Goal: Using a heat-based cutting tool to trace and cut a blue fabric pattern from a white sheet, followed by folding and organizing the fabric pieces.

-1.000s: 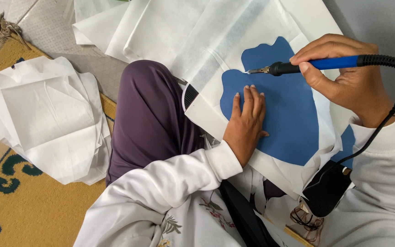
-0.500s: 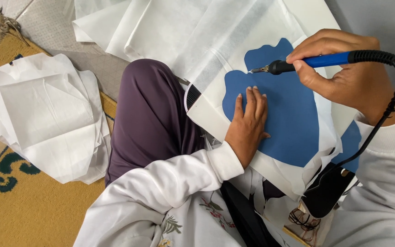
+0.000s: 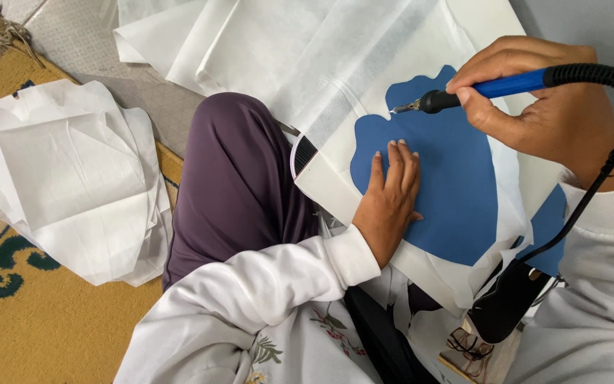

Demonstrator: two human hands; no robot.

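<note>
Seen from above, the left hand (image 3: 390,195) lies flat, fingers together and stretched out, pressing on a blue cut-out shape (image 3: 449,185). The right hand (image 3: 548,114) is closed around the blue handle of a pen-like heated cutting tool (image 3: 506,87), whose metal tip touches the upper left edge of the blue shape, where it meets the white fabric.

At the far left, a yellow rug (image 3: 44,327) with dark green curls and a fringe covers the floor. A loose stack of white fabric pieces (image 3: 72,178) lies on it, well apart from the hands. Right of the stack, the person's knee in purple trousers (image 3: 239,185) rises between the stack and the work. Beyond the knee, large sheets of white non-woven fabric (image 3: 286,50) spread over the floor, overlapping one another.

The blue shape rests on a white board (image 3: 335,178) propped on the person's lap, with a thin white layer (image 3: 513,178) folded over its right side, hiding part of the blue. White sleeves (image 3: 264,284) cover both arms. A black cable (image 3: 605,171) runs from the tool's rear end, down past the right wrist, to a black block (image 3: 509,302) near the lap. A grey surface (image 3: 591,28) fills the top right corner.
</note>
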